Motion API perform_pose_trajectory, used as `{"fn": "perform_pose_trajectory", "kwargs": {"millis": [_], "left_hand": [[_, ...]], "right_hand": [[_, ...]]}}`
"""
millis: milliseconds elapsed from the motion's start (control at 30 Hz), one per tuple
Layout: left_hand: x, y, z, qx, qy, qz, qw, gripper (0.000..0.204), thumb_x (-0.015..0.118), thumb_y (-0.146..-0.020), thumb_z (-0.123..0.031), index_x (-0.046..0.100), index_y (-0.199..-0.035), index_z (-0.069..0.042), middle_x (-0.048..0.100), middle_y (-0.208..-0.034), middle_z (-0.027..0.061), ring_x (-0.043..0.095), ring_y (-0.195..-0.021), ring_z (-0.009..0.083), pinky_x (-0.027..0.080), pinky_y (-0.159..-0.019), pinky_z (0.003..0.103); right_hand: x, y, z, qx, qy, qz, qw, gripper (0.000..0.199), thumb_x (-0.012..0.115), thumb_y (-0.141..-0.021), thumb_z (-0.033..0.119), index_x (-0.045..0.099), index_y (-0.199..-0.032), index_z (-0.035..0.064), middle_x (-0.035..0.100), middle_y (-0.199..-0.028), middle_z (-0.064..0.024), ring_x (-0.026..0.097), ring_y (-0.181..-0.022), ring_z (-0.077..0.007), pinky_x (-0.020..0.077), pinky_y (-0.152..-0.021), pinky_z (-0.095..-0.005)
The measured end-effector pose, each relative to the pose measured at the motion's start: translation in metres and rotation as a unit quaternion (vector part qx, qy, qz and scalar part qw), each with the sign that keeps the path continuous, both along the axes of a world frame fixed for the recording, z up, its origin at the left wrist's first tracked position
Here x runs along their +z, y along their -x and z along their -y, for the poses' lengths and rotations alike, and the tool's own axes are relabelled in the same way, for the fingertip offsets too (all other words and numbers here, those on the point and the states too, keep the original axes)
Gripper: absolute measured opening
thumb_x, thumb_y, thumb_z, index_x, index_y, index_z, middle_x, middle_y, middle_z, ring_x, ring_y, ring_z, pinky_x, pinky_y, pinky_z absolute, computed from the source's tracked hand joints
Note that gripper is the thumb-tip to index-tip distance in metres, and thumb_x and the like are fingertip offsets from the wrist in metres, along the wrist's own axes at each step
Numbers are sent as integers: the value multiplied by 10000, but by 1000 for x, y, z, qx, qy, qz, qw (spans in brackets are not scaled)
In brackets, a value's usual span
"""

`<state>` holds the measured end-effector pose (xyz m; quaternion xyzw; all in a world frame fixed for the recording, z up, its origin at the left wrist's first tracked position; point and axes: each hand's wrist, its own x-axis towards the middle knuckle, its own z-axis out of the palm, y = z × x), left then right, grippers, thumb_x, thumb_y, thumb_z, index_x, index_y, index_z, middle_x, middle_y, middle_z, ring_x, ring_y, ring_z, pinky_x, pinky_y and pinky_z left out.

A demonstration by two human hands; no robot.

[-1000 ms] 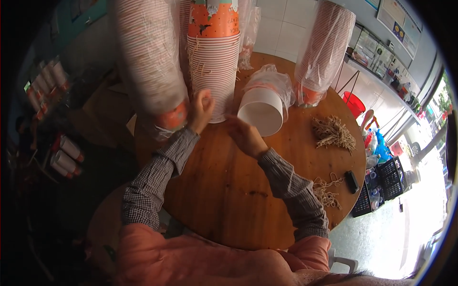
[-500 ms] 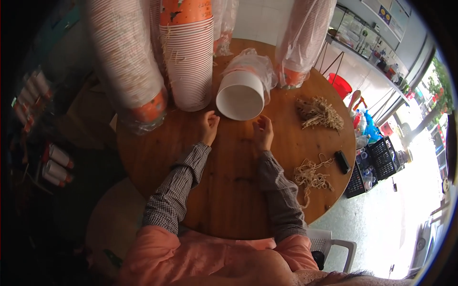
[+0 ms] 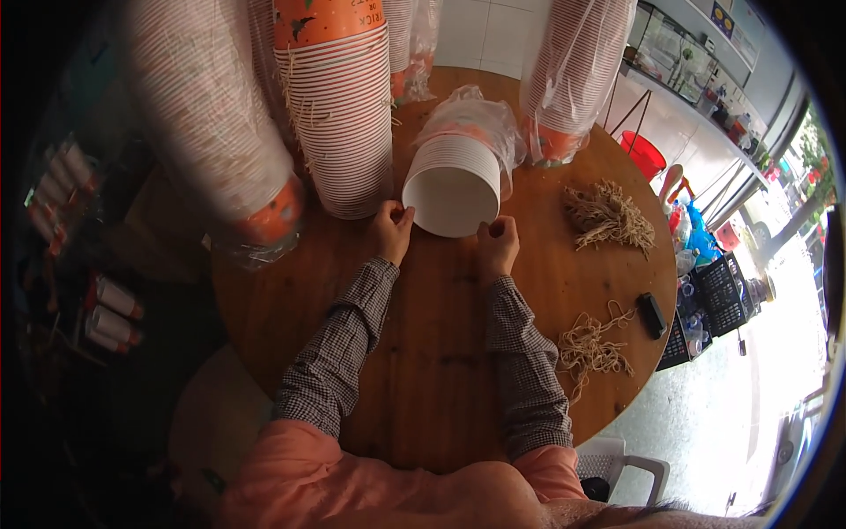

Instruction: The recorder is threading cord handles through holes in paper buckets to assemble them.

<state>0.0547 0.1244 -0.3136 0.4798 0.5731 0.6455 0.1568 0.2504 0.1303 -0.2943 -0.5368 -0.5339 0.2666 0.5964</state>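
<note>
Flanking ribbed white paper cup stack (image 3: 451, 181): left hand (image 3: 390, 227), right hand (image 3: 498, 244).

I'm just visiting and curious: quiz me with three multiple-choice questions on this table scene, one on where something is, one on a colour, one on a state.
1. Where does the small black device lie?
A. On the round wooden table, near its right edge
B. Inside a cup
C. In the left hand

2. What colour is the bucket beyond the table?
A. Blue
B. Red
C. Green

3. How does the stack of white cups between the hands lie?
A. Upright, mouth up
B. Tipped on its side, open mouth toward the person
C. Crushed flat

Answers:
1 A: it rests on bare wood beside the lower bundle of straw-coloured string.
2 B: it shows bright red past the table's far right rim.
3 B: the round white opening faces the camera, with the left hand and right hand at either side of its rim.
</note>
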Motion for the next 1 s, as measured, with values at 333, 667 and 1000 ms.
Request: {"fn": "perform_pose_trajectory", "kwargs": {"millis": [333,667,1000], "left_hand": [[-9,5,27,-66,-30,49,996,252,641,-840,-137,523,-1017,-3,586,-844,52,564,-753,143,477,-680,290],[-14,24,125,-130,-56,-35,989,328,593,-912,-172,473,-1163,2,568,-1093,110,558,-979,198,441,-867,325],[-30,18,150,-98,-46,-25,994,328,604,-909,-176,448,-1128,11,569,-1021,99,581,-855,198,485,-759,331]], "right_hand": [[-11,1,20,87,22,27,996,590,473,-787,18,443,-1363,144,627,-1130,-197,619,-1032,-333,497,-853,-388],[23,-64,119,288,47,-6,956,567,621,-835,48,406,-1360,43,657,-1047,-141,659,-867,-211,526,-751,-340],[43,-169,224,193,62,344,917,197,638,-802,160,669,-959,44,635,-813,-146,640,-787,-285,500,-706,-386]]}}
